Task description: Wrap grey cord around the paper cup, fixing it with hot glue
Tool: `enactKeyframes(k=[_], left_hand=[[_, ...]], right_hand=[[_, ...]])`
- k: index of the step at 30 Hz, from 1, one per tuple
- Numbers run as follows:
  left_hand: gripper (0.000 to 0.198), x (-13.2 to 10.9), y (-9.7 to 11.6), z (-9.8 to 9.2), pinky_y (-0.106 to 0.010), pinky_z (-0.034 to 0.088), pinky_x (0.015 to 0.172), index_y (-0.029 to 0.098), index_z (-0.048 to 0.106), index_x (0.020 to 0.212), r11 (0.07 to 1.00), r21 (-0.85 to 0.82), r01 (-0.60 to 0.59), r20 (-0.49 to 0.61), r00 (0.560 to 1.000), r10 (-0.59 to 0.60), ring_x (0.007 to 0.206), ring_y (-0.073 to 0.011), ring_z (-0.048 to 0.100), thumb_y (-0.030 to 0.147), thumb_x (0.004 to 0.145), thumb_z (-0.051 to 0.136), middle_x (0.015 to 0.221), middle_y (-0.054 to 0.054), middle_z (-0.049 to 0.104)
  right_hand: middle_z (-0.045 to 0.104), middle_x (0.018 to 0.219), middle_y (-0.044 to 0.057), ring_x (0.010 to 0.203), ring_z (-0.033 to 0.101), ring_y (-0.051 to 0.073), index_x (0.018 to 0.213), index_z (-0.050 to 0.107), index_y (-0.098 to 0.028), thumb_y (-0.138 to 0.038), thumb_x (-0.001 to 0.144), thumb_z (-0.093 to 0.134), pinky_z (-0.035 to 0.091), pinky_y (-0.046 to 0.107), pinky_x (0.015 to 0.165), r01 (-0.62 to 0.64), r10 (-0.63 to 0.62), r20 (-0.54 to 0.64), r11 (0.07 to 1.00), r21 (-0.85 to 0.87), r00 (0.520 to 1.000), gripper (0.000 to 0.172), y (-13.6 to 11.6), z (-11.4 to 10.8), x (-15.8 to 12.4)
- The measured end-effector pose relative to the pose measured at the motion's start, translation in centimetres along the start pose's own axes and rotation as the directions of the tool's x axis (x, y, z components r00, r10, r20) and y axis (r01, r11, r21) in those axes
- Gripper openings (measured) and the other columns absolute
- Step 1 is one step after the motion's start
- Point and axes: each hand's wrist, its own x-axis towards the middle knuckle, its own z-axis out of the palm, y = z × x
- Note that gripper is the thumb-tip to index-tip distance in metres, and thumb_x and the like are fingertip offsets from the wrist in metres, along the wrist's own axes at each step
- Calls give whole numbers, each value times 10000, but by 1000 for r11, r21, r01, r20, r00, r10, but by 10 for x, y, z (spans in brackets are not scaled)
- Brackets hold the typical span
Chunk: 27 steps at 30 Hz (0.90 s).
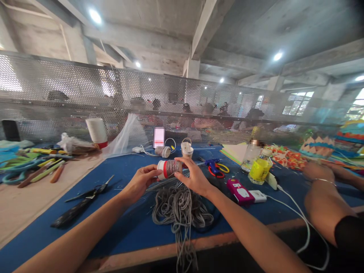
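Note:
A paper cup (170, 169) with a red band and grey cord wound round it lies sideways between my hands, above the blue mat. My left hand (140, 181) pinches the cup's white end between thumb and fingers. Curved over the cord-wound end, my right hand (195, 176) grips it with the thumb below and fingers on top. Under the cup a loose heap of grey cord (182, 208) spreads on the mat, with strands hanging over the table's front edge. Just beyond are a cord-wound cup (162, 152) on its side and an upright cup with a handle (187, 149).
Black-handled scissors (76, 208) lie left, near a stack of paper cups (96, 131). To the right are a blue glue gun (211, 165), a magenta box (240, 192), a white cable and a yellow-labelled bottle (260, 169). Another person's arm (327, 197) reaches in. A perforated partition stands behind.

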Motion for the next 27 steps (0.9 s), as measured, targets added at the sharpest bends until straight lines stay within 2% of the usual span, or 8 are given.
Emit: enactKeyframes(k=[8,13,19,23,27], left_hand=[[134,1,0,0,-213,470,663,171,753,806,998,51,-30,-31,999,31,702,-119,577,284,735,769,803,-28,696],[135,1,-1,-1,-209,473,686,181,759,827,998,57,-31,-46,998,33,732,-125,587,283,738,767,840,-30,711],[147,0,0,0,-236,478,715,178,762,844,997,67,-35,-43,998,38,747,-144,595,285,744,761,837,-39,711],[161,2,-2,-2,-251,475,736,181,765,848,996,73,-49,-50,997,53,763,-156,601,304,744,757,844,-44,718],[169,2,-3,-2,-263,471,758,182,768,841,995,79,-65,-71,995,70,754,-158,599,307,728,769,821,-41,712]], right_hand=[[511,1323,85,1102,569,186,1337,453,-245,-227,818,654,453,367,1005,-34,35,-42,999,8,999,557,8,2,-1],[531,1292,78,1064,597,179,1316,468,-249,-256,826,664,454,367,998,-61,61,-89,998,2,994,528,12,6,-1],[573,1225,79,1041,610,178,1198,549,-215,-291,829,684,475,334,955,-37,36,-130,999,-3,991,400,17,6,1],[623,1150,69,1106,582,175,1014,644,-197,-322,895,610,432,318,995,19,-19,-102,1000,0,995,176,17,-3,3],[659,1050,55,1025,609,164,922,677,-191,-341,915,583,440,296,949,8,-7,-80,1000,13,997,177,13,-9,4]])
